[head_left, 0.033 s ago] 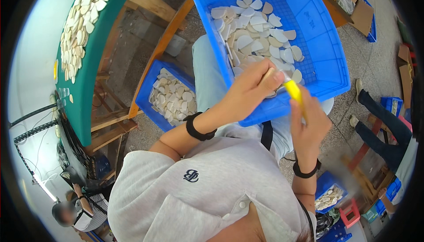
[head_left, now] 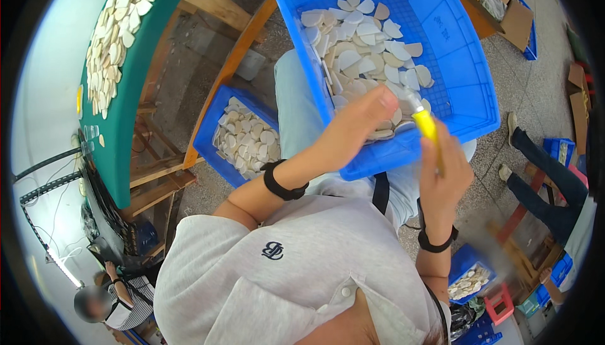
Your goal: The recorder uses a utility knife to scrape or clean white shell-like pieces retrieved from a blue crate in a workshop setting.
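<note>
My right hand [head_left: 446, 165] is closed round a yellow-handled tool [head_left: 427, 127]. Its shiny greyish tip points up and away over the blue crate [head_left: 403, 156]. Beside it, over the crate's near side, is my left hand [head_left: 362, 115], thumb on top and the other fingers curled beneath, out of sight. Whatever those fingers hold is hidden. A small gap separates the thumb from the tool's tip. Many thin, half-round off-white pieces [head_left: 362, 39] lie in the crate, heaped toward its left and near sides. The crate rests on my legs.
A smaller blue bin [head_left: 205, 134] of similar pieces stands left of my leg. The green-topped table [head_left: 135, 61] at far left carries a long pile of pieces [head_left: 113, 55]. Another blue bin [head_left: 463, 260] and a red stool [head_left: 500, 304] are at lower right. Other people sit at both sides.
The yellow-handled tool has moved slightly right and toward me, away from my left thumb, and its tip now shows. My left hand has turned a little, hiding its fingers.
</note>
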